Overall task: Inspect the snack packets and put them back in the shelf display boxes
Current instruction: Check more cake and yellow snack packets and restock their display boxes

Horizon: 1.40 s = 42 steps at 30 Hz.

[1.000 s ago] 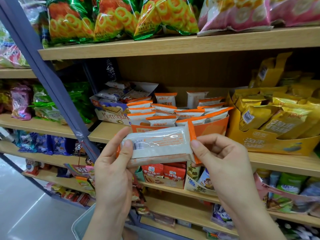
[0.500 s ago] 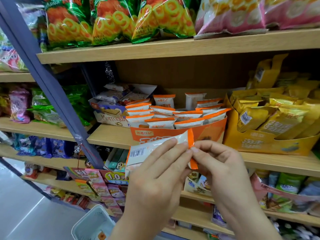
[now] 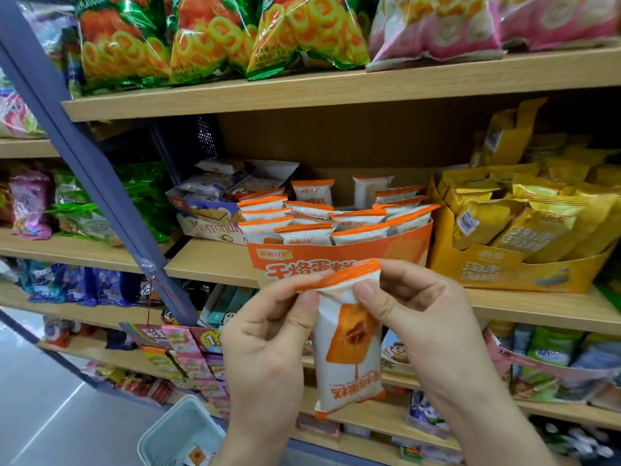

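The snack packet hangs at the centre of the view with its long axis running twelve to six o'clock. It is held only by its crimped orange top seam. The left hand pinches the seam's nine o'clock end between thumb and forefinger, and the right hand pinches the three o'clock end the same way, so each grip is closed tight on that thin strip with the other fingers loosely curled. The film is glossy white with a slight puff. It carries an orange cake picture in the middle, and the orange lettering near the lower seam reads upside down. The orange display box it belongs in sits at twelve o'clock from the grip, just behind the seam on the pale wooden shelf. It is a cut-down cardboard carton with a low front lip, packed with matching packets standing in overlapping rows with their orange seams up. The packet is thus already upright, and I judge it needs little more than a lift up and forward over the lip. Both hands look about equally near, the right perhaps slightly closer to the looser rows at one o'clock. A yellow carton of gold foil packs stands touching the orange box at two o'clock, and a pale plastic basket waits at seven o'clock.
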Available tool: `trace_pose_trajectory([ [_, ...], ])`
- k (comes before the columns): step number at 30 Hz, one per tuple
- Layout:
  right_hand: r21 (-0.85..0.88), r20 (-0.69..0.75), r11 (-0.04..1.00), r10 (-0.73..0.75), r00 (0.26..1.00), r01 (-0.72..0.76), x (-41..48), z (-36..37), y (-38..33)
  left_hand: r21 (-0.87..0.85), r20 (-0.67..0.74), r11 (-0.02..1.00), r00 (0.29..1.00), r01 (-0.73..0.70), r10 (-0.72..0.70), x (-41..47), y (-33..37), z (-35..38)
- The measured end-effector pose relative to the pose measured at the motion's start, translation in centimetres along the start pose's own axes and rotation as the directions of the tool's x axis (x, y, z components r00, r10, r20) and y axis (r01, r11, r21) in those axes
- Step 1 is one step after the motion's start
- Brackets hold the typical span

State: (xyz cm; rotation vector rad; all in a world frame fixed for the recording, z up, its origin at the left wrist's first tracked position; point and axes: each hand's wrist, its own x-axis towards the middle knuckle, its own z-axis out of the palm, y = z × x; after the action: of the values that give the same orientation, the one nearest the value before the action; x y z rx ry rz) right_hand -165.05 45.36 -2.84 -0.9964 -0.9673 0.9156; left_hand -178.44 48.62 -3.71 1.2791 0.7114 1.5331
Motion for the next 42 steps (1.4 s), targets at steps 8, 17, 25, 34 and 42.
trace_pose_trajectory([
  [8, -0.22, 0.047, 0.97, -0.095, 0.994, 0.103, -0.6, -0.2, 0.2, 0.245, 0.223, 0.969, 0.971, 0.032, -0.089, 1.1, 0.1, -1.4],
  [17, -0.46, 0.249, 0.861, -0.11, 0.962, 0.218, -0.7, -0.5, -0.6, 0.149, 0.096, 0.987, 0.994, -0.064, 0.05, 1.3, -0.3, -1.5],
  [25, -0.514, 0.3, 0.78, -0.227, 0.926, 0.358, -0.7, -0.5, 0.2, 0.296, 0.389, 0.955, 0.916, -0.018, -0.103, 2.0, 0.4, -2.0],
  [34, -0.585, 0.328, 0.728, -0.189, 0.926, 0.356, -0.3, -0.9, -0.6, 0.274, 0.247, 0.93, 0.953, -0.244, 0.177, 2.7, -0.3, -1.4],
  [42, -0.632, 0.489, 0.719, 0.083, 0.868, 0.288, 0.1, -3.2, -2.4, 0.057, 0.026, 0.995, 0.996, -0.082, 0.081, 3.7, -0.6, -1.0],
])
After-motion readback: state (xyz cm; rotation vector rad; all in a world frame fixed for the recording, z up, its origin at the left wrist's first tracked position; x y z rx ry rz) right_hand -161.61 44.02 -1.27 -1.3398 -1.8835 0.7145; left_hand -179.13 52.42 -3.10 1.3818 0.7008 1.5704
